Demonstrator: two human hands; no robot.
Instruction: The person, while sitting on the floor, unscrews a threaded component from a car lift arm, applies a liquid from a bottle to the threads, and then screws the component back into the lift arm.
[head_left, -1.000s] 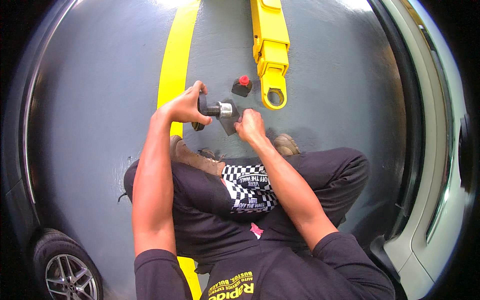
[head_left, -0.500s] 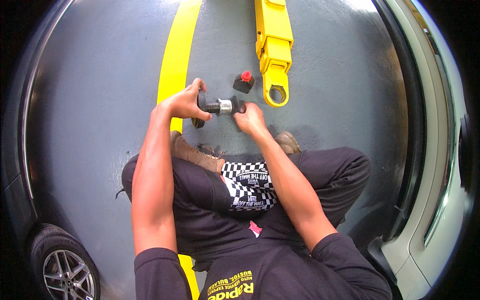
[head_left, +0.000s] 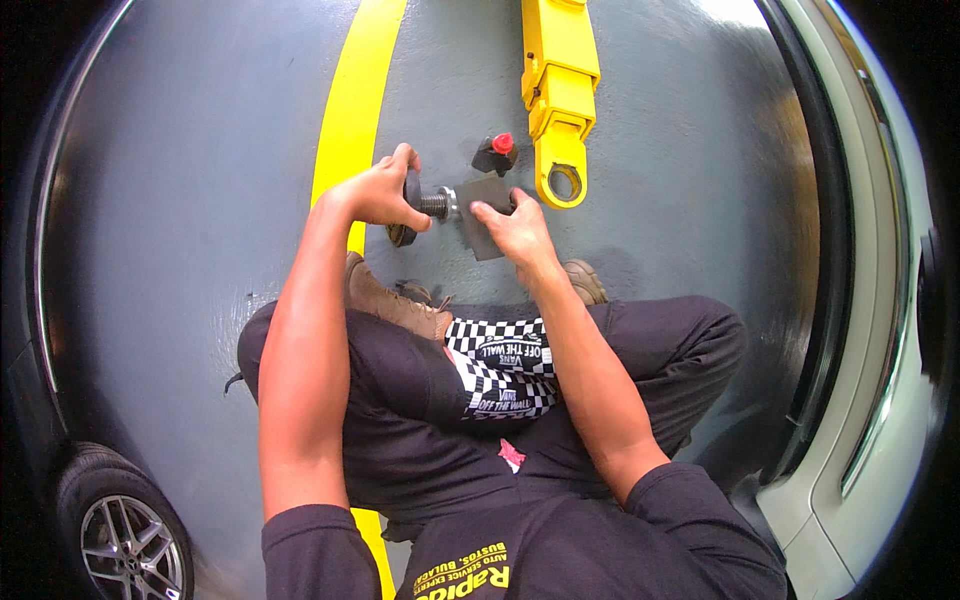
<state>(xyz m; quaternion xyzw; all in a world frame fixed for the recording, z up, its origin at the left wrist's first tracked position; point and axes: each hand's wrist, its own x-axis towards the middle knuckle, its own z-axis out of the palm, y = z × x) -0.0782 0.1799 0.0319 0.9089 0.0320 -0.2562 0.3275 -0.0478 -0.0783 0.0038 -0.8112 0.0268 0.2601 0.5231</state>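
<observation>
My left hand (head_left: pixel 382 192) is closed round the black disc of a lift pad, with thumb and fingers at its rim. The pad's threaded stem (head_left: pixel 434 206) points right, toward my other hand. A bright metal collar (head_left: pixel 451 203) shows on the stem. In my right hand (head_left: pixel 522 234) is a dark grey square sheet of what looks like sandpaper (head_left: pixel 483 215), pinched between thumb and fingers. The sheet hides the far end of the stem; whether they touch, I cannot tell.
A small black bottle with a red cap (head_left: pixel 494 154) stands just beyond the sheet. To its right lies a yellow lift arm (head_left: pixel 562 110) ending in a ring. A yellow stripe (head_left: pixel 350 100) runs along the grey floor. Cars flank both sides, one showing a wheel (head_left: pixel 130 540).
The grey sheet, mostly hidden by my right hand before, now shows spread out over the stem's end. My right hand has moved slightly right. My left hand keeps its hold on the pad.
</observation>
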